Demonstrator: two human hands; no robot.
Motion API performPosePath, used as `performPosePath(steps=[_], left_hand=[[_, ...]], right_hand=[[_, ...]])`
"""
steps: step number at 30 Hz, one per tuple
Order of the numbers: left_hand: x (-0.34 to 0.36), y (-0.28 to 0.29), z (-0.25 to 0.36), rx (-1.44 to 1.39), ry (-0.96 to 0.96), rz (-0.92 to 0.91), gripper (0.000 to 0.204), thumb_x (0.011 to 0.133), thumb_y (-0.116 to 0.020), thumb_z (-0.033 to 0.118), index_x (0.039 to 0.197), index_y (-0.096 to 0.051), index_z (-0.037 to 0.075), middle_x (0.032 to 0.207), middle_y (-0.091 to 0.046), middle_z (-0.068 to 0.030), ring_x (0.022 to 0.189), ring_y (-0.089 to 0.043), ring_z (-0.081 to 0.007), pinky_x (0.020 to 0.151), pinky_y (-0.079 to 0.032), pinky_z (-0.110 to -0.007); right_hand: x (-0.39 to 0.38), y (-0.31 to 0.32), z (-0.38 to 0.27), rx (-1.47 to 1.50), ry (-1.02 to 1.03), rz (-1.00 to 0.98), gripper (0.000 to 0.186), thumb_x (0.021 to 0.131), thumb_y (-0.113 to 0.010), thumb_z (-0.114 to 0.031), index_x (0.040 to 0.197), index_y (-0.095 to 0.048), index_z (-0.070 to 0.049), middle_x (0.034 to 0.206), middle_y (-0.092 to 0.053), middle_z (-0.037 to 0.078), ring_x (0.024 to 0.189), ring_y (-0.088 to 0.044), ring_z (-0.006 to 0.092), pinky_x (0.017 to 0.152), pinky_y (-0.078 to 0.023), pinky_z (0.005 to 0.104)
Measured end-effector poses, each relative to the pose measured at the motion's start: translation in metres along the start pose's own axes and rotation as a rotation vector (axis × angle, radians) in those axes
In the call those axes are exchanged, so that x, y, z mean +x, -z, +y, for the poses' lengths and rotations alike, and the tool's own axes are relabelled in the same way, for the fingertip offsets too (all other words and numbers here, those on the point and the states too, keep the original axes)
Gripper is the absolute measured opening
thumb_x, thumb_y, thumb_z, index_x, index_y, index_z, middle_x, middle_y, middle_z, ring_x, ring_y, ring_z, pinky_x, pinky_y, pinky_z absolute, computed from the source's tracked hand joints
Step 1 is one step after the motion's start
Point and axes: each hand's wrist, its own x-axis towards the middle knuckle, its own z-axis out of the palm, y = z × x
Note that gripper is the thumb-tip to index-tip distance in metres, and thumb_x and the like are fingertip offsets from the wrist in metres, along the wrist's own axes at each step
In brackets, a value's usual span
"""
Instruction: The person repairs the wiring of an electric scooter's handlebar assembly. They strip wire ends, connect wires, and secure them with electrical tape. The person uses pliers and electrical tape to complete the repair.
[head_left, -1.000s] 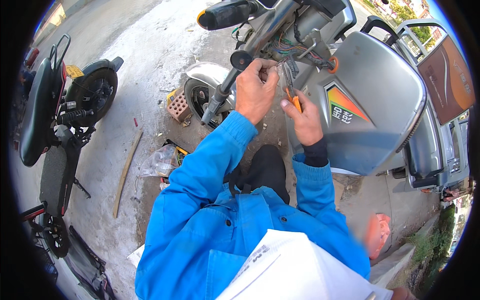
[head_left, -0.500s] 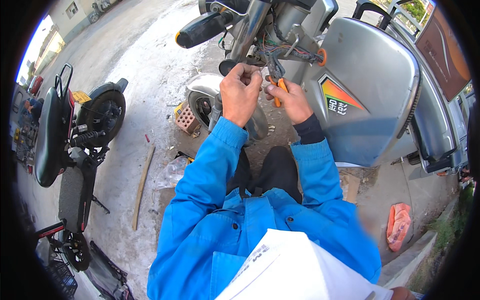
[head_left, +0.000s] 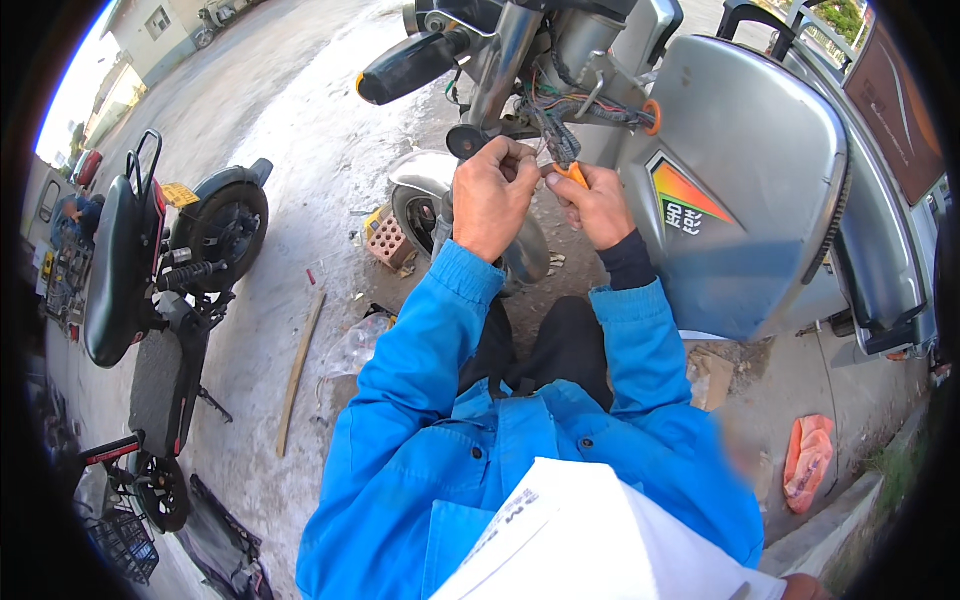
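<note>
My right hand [head_left: 600,210] grips orange-handled pliers [head_left: 571,175], their dark jaws pointing up among the wires. Close by on the left, my left hand [head_left: 492,205] is closed in a pinch, and a thin wire appears to run from its fingertips toward the pliers; the fingers partly hide it. Just above both hands, a bundle of coloured wires [head_left: 560,102] hangs out at the front of a silver three-wheeled vehicle [head_left: 725,180]. An orange ring [head_left: 652,117] surrounds the bundle where it meets the body panel.
Below the hands stands the front wheel with its silver fender [head_left: 425,172]. A black turn signal [head_left: 412,66] juts out above left. Beside the wheel lies a perforated brick [head_left: 390,240]. An electric scooter [head_left: 165,370] is parked left, near a wooden strip [head_left: 300,370]. An orange bag [head_left: 807,462] lies right.
The whole view has shifted slightly, so the scene sits a little right and lower. My hands have come closer together, and the pliers are now more covered by my right hand.
</note>
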Motion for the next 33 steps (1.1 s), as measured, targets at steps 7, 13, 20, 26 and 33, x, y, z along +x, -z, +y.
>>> performPosePath(steps=[7,13,20,26,33], left_hand=[[-0.003,0.008,0.014,0.193,-0.052,-0.059,0.017,0.094,-0.071,0.014,0.098,-0.076,-0.002,0.072,-0.072,-0.0179,0.067,-0.073,-0.0295,0.067,-0.057,-0.04],[-0.016,0.02,0.025,0.685,-0.131,-0.225,0.018,0.098,-0.073,0.017,0.108,-0.078,0.002,0.105,-0.078,-0.0119,0.08,-0.075,-0.0287,0.074,-0.058,-0.041],[-0.001,-0.001,0.014,0.581,-0.383,-0.01,0.035,0.103,-0.065,0.016,0.135,-0.064,0.002,0.147,-0.062,-0.0253,0.107,-0.073,-0.0484,0.089,-0.061,-0.055],[0.017,-0.028,0.005,0.574,-0.311,0.041,0.044,0.101,-0.068,0.007,0.142,-0.059,-0.006,0.144,-0.061,-0.0289,0.113,-0.071,-0.0484,0.095,-0.058,-0.05],[0.021,-0.028,-0.01,0.073,-0.159,0.104,0.031,0.098,-0.074,0.004,0.127,-0.069,-0.007,0.127,-0.071,-0.0175,0.094,-0.078,-0.0299,0.078,-0.063,-0.038]], right_hand=[[0.016,0.006,0.0,-0.017,0.078,-0.078,0.031,0.1,-0.075,-0.03,0.101,-0.072,0.001,0.08,-0.063,-0.001,0.068,-0.051,0.0091,0.063,-0.043,0.0303],[0.001,0.007,-0.001,0.012,0.009,-0.018,0.033,0.101,-0.074,-0.031,0.111,-0.075,0.002,0.081,-0.062,-0.001,0.074,-0.054,0.0087,0.071,-0.047,0.0288],[-0.017,-0.003,0.016,0.074,0.088,0.006,0.039,0.102,-0.073,-0.03,0.123,-0.074,0.002,0.084,-0.066,0.0,0.077,-0.057,0.0092,0.073,-0.049,0.0285],[-0.019,-0.003,0.013,0.035,0.08,0.037,0.035,0.1,-0.072,-0.032,0.106,-0.072,0.002,0.081,-0.067,0.003,0.074,-0.059,0.0119,0.07,-0.049,0.0317],[-0.008,-0.001,0.009,-0.034,0.046,0.033,0.038,0.099,-0.072,-0.035,0.101,-0.07,0.003,0.078,-0.067,0.007,0.072,-0.064,0.0167,0.071,-0.051,0.0359]])
